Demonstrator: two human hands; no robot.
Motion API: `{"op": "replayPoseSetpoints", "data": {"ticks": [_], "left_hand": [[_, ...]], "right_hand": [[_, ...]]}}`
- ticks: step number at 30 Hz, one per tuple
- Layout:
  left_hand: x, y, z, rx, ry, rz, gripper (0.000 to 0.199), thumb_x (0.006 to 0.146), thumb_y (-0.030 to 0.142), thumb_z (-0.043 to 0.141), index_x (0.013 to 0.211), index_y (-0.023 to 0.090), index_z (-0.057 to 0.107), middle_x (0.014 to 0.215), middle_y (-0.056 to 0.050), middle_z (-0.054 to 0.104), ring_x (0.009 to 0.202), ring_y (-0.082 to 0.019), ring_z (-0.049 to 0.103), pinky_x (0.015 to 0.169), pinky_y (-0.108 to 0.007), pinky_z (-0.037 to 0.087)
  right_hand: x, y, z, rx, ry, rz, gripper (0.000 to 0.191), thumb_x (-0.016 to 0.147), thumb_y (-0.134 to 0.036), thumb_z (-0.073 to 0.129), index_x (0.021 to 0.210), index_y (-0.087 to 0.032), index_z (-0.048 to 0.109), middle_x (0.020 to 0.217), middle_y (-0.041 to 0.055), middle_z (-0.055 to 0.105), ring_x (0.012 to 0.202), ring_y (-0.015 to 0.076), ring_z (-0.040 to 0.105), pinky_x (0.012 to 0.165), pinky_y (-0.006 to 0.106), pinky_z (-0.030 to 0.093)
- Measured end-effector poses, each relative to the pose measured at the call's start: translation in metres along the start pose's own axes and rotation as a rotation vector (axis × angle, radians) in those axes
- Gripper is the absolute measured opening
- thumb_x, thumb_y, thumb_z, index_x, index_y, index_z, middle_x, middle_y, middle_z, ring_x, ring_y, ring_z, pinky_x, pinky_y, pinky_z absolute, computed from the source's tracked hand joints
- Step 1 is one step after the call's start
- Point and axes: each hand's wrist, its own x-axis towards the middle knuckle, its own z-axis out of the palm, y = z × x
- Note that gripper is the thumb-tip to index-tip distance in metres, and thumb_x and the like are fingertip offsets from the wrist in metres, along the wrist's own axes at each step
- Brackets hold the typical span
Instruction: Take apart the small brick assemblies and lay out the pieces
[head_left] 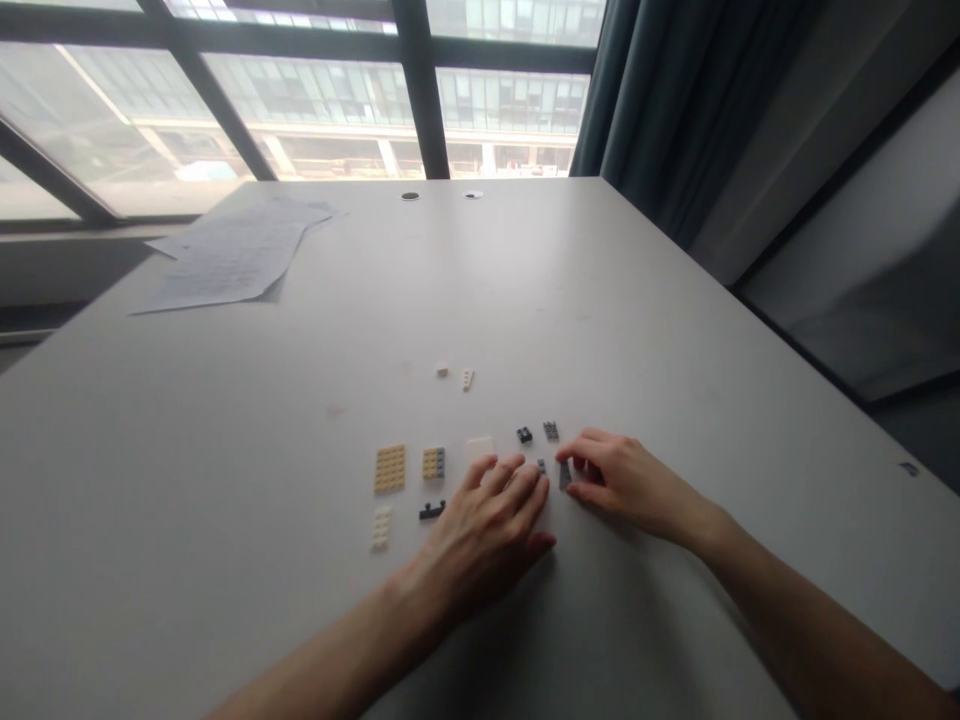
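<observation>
With the right hand (619,475), pinching a dark gray wedge plate (565,476) well in from the right edge of the table (675,350); with the left hand (491,510), grip impossible to tell, partly blocking a white plate (480,446); facing printed sheets (232,255) by the far-left corner.

Tan rectangular studded plate (390,468): matt plastic. White flat worktop (585,290): smooth, softly glossy. Dark blue draped curtain (660,110): matt cloth.
</observation>
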Motion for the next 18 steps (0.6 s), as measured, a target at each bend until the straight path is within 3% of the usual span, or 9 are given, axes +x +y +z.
{"op": "replayPoseSetpoints", "data": {"ticks": [9, 13, 18], "left_hand": [[0.012, 0.007, 0.002, 0.021, 0.001, 0.01, 0.046, 0.091, 0.043, 0.053, 0.126, 0.014, 0.05, 0.126, -0.013, 0.056, 0.124, -0.031, 0.044, 0.106, -0.047, 0.03], [0.022, 0.014, 0.004, 0.013, -0.014, 0.022, 0.047, 0.09, 0.044, 0.055, 0.126, 0.014, 0.05, 0.123, -0.014, 0.057, 0.122, -0.032, 0.045, 0.105, -0.047, 0.031], [0.034, 0.022, 0.001, -0.032, 0.013, 0.015, 0.05, 0.088, 0.041, 0.059, 0.127, 0.014, 0.047, 0.119, -0.013, 0.058, 0.118, -0.031, 0.048, 0.103, -0.047, 0.034]], "right_hand": [[-0.001, 0.001, -0.004, -0.118, 0.025, -0.033, 0.015, 0.074, -0.01, 0.06, 0.084, -0.019, 0.067, 0.087, 0.0048, 0.063, 0.067, 0.0149, 0.059, 0.066, 0.025, 0.045], [-0.001, 0.009, -0.013, -0.139, 0.035, -0.041, 0.022, 0.071, -0.009, 0.059, 0.089, -0.019, 0.066, 0.086, 0.0038, 0.065, 0.069, 0.0158, 0.059, 0.067, 0.026, 0.045], [-0.003, 0.02, -0.025, -0.185, 0.138, -0.035, 0.02, 0.072, -0.013, 0.061, 0.091, -0.02, 0.061, 0.088, 0.0023, 0.065, 0.07, 0.0158, 0.058, 0.068, 0.027, 0.044]]}}
